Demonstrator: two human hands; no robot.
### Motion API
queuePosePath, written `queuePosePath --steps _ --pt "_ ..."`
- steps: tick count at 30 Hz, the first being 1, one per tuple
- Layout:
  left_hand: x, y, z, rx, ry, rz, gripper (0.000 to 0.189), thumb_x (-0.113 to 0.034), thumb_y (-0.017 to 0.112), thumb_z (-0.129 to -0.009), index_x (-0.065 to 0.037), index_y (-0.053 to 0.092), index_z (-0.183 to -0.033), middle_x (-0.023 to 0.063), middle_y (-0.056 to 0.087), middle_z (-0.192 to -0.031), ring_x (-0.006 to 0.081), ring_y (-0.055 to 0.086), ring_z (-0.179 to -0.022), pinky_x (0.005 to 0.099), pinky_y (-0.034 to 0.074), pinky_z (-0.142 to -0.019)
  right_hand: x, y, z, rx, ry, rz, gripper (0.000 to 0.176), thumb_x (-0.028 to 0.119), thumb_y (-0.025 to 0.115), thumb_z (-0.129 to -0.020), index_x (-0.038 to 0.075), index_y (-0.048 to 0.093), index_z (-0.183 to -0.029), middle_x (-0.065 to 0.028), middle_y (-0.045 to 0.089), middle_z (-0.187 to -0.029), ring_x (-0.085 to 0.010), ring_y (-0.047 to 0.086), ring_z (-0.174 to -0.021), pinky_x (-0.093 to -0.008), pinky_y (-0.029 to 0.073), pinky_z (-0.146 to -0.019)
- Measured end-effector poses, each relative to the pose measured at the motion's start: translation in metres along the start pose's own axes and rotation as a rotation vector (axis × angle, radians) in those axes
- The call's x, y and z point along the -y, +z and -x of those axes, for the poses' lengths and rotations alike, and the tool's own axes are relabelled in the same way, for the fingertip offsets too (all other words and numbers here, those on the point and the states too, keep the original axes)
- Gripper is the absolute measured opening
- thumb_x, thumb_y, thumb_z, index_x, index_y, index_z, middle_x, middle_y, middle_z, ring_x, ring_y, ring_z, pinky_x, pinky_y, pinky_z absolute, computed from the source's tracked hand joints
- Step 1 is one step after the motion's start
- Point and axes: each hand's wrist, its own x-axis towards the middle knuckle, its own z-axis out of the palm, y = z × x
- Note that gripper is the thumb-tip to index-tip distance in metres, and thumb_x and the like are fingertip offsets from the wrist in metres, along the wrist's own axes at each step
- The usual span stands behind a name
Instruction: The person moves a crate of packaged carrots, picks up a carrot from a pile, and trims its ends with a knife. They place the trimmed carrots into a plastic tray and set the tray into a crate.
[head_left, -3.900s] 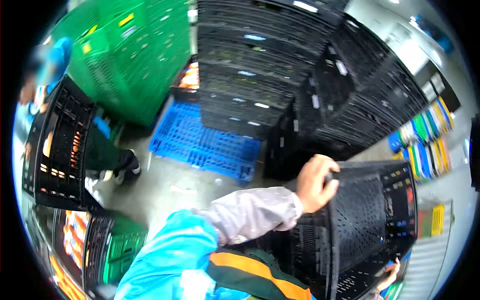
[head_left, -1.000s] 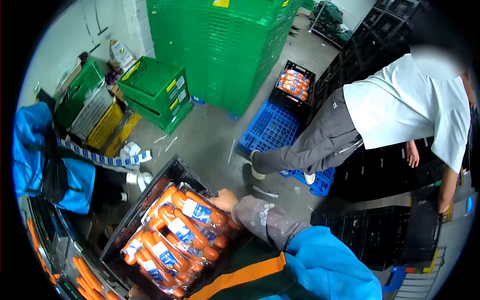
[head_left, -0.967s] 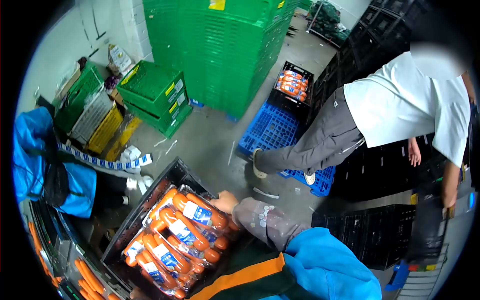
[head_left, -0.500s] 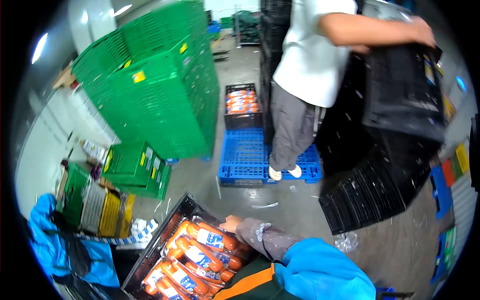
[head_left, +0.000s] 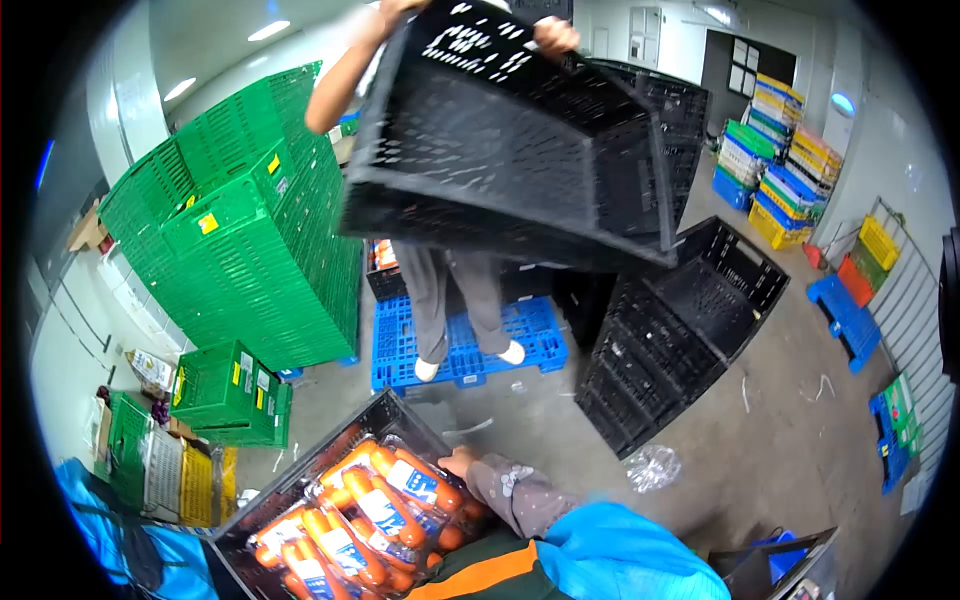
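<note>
A black plastic crate [head_left: 345,440] sits right in front of my body, tilted in view. Inside are several clear-wrapped packs of long orange pieces [head_left: 340,545], carrot-like, with blue and white labels. My right hand [head_left: 460,464] has its fingers closed over the crate's right rim. My left hand is out of sight; blue fabric [head_left: 165,550] shows at the lower left, beside the crate. Ahead, another person holds a large empty black crate [head_left: 500,150] up with both hands, its open side turned towards me.
The person stands on a blue pallet [head_left: 540,335]. Nested black crates [head_left: 660,365] lean at the right. Tall green crates [head_left: 270,250] stand at the left, with a smaller green crate [head_left: 225,385] before them. Clear plastic wrap [head_left: 652,468] lies on the floor. Colourful crates [head_left: 785,190] are stacked far right.
The other person has swung the black crate from the right to the centre and raised it, uncovering the nested crates. My view has turned right; my right hand stays on the crate's rim.
</note>
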Motion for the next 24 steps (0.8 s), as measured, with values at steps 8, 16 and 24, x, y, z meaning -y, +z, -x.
queuePosePath --steps 8,16,24 --pt "0.009 0.003 0.030 -0.059 0.229 0.334 0.016 -0.012 0.060 -0.058 0.003 0.055 -0.058 0.0059 0.055 -0.052 0.0183 0.051 -0.045 0.0346 0.039 -0.042 -0.079 -0.081 0.055 -0.095 -0.008 -0.377 0.027 0.024 0.066 -0.069 -0.002 0.064 -0.075 -0.0099 0.058 -0.059 -0.0194 0.054 -0.045 -0.0328 0.040 -0.039" --pt "-0.032 -0.009 0.082 0.007 0.275 0.472 0.011 -0.010 0.061 -0.058 -0.002 0.053 -0.055 0.0013 0.050 -0.050 0.0136 0.046 -0.043 0.0321 0.036 -0.041 -0.078 -0.143 0.097 -0.209 -0.120 -0.333 0.033 0.024 0.065 -0.069 -0.005 0.062 -0.083 -0.0103 0.057 -0.056 -0.0188 0.052 -0.040 -0.0324 0.037 -0.035" --pt "-0.033 -0.013 0.088 0.042 0.074 0.509 0.017 -0.014 0.065 -0.063 -0.001 0.056 -0.069 0.0025 0.050 -0.054 0.0148 0.044 -0.044 0.0325 0.037 -0.043 -0.052 -0.159 0.102 -0.196 -0.114 -0.432 0.032 0.025 0.064 -0.066 0.001 0.067 -0.087 -0.0187 0.066 -0.078 -0.0296 0.065 -0.076 -0.0370 0.049 -0.070"
